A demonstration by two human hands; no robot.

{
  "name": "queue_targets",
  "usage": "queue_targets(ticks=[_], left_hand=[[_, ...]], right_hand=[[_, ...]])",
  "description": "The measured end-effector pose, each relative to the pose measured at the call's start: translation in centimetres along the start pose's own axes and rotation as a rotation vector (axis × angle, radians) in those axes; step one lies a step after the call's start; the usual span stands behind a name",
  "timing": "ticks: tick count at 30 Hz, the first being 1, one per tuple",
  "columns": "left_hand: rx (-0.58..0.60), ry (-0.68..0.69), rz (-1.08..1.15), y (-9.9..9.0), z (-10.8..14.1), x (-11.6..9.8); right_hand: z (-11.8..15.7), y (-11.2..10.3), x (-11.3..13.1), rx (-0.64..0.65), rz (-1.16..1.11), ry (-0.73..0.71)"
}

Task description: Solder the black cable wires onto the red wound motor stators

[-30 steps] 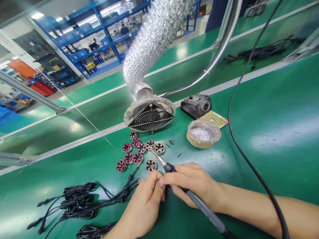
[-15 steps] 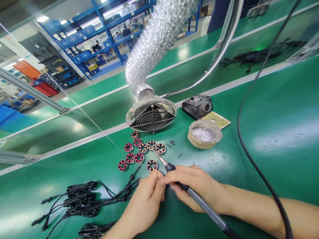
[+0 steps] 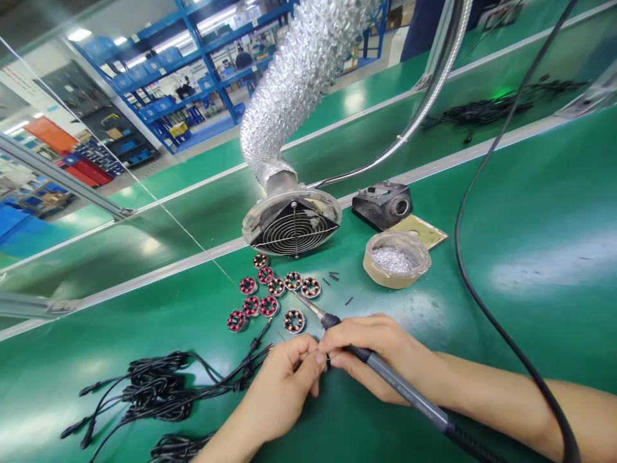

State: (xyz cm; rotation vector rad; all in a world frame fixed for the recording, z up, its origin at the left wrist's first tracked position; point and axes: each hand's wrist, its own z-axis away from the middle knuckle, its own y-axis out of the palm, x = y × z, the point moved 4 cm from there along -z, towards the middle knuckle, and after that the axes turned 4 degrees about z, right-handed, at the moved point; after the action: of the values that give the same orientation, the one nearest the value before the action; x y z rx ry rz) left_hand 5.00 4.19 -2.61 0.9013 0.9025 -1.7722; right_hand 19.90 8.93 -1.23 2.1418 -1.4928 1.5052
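My right hand [image 3: 376,360] holds a grey and black soldering iron [image 3: 405,389], its metal tip pointing up and left over the small round coils. My left hand [image 3: 292,379] is closed, thumb against the fingers, right beside my right fingertips. What it pinches is mostly hidden; a small dark bit shows between the hands. Several coils with red or copper windings lie in a group beyond the hands, and one coil [image 3: 294,321] lies nearer. Black cables [image 3: 161,392] are bundled to the left, their stripped ends reaching toward my left hand.
A fume extractor [image 3: 295,225] with a silver duct [image 3: 289,96] hangs behind the coils. To its right are a black iron stand [image 3: 383,206], a yellow sponge [image 3: 424,233] and a round tub [image 3: 396,276] of metal shavings. A black cord [image 3: 463,257] curves down the right side.
My right hand and the iron have shifted slightly right and up. The left thumb has moved right, and a small gap shows between my fingertips. The cord has swung a little left.
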Motion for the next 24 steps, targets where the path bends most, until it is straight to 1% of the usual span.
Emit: queue_targets(ticks=[4,7,8,10,13,15,17,18,22,24], left_hand=[[0.022,-0.006,0.105,0.2,-0.3,0.4],[-0.031,-0.044,0.164,0.2,-0.5,0.6],[-0.055,-0.066,0.186,0.2,-0.5,0.7],[-0.093,-0.099,0.227,0.2,-0.6,0.8],[-0.129,-0.105,0.242,0.2,-0.6,0.7],[-0.14,-0.101,0.242,0.1,-0.6,0.6],[-0.148,-0.11,0.243,0.1,-0.6,0.5],[-0.151,-0.118,0.246,0.1,-0.6,0.4],[-0.178,-0.132,0.249,0.2,-0.7,0.4],[-0.192,-0.123,0.241,0.2,-0.7,0.4]], right_hand=[[0.1,0.2,0.3,-0.098,0.04,-0.013],[0.0,0.0,0.5,-0.149,0.054,-0.052],[0.0,-0.1,0.5,-0.145,0.063,-0.057],[0.0,-0.4,0.3,-0.096,0.086,-0.046],[0.1,-0.5,-0.3,-0.013,0.11,-0.022],[0.1,-0.3,-0.5,0.001,0.102,-0.028],[0.0,0.0,-0.5,-0.015,0.091,-0.024],[0.0,0.1,-0.6,-0.032,0.09,-0.001],[-0.1,0.5,-1.1,-0.096,0.12,0.171],[-0.1,0.6,-1.1,-0.11,0.127,0.19]])
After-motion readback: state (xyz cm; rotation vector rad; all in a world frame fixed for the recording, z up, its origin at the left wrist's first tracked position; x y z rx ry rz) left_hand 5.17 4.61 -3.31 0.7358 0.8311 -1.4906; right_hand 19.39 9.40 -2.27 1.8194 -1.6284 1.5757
